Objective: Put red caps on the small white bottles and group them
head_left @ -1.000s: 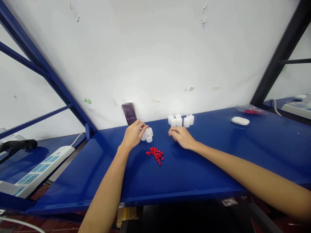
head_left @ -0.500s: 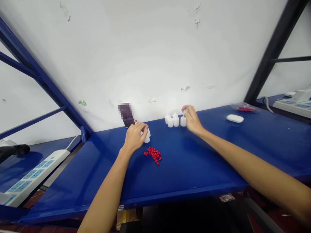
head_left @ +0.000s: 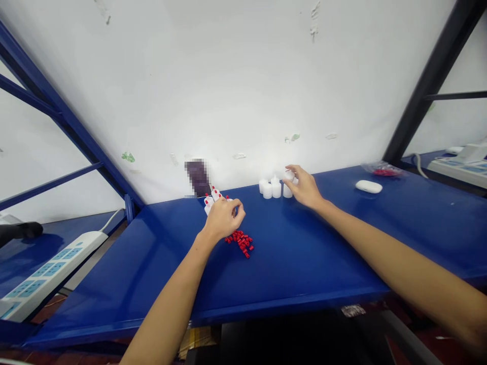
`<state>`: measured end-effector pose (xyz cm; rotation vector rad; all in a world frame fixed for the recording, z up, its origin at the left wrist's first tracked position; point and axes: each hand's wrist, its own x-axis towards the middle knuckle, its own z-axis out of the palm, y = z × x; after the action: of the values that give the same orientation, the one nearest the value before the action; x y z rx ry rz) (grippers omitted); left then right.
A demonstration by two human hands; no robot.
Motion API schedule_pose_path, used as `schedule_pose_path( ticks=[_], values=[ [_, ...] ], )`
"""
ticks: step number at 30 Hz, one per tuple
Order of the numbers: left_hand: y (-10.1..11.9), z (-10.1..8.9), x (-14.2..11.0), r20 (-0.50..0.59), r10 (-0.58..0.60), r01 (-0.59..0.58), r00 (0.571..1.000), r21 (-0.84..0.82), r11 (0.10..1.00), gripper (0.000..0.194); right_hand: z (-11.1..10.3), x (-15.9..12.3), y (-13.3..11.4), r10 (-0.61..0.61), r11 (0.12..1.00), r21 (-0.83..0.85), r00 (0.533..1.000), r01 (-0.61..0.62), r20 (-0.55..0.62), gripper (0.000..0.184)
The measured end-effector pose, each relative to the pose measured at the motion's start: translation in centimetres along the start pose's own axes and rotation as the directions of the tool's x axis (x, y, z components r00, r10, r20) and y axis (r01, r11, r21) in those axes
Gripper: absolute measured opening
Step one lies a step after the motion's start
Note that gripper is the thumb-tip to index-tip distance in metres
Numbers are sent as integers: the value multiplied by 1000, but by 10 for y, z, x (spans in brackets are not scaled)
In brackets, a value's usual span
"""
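Observation:
My left hand (head_left: 223,218) hovers just behind the pile of small red caps (head_left: 242,242), fingers curled and thumb meeting forefinger; whatever they may hold is hidden. Small white bottles with red tips (head_left: 208,201) stand behind it, partly covered by the hand. At the back edge, my right hand (head_left: 305,188) has its thumb and fingertips around a white bottle (head_left: 289,175). Directly below that bottle in the view shows another white bottle (head_left: 287,191). To its left, several white bottles (head_left: 276,190) stand together, one with a pointed nozzle on top.
A phone (head_left: 198,177), blurred out, leans on the wall. On the right of the blue table (head_left: 304,253) lie a white oval case (head_left: 369,186) and a clear bag with red pieces (head_left: 383,170). Power strips (head_left: 49,271) sit beyond the frame posts.
My left hand has moved right and slightly toward me from the white bottles, uncovering several red tips. The right hand stays near the same place, its thumb and fingers spread a little more.

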<state>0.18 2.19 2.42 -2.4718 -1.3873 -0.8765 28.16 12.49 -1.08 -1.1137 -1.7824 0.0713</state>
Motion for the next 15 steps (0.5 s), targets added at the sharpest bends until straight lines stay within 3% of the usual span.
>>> schedule_pose_path(
  ticks=[5,15],
  values=[
    [3,-1,-1,38,-9,8,999,32,999,21,4,3,9,-34,993,-113,998,40,54,29],
    [0,3,-2,28,-29,28,999,24,999,22,-1,-12,-10,51,993,-108,997,-44,57,35]
  ],
)
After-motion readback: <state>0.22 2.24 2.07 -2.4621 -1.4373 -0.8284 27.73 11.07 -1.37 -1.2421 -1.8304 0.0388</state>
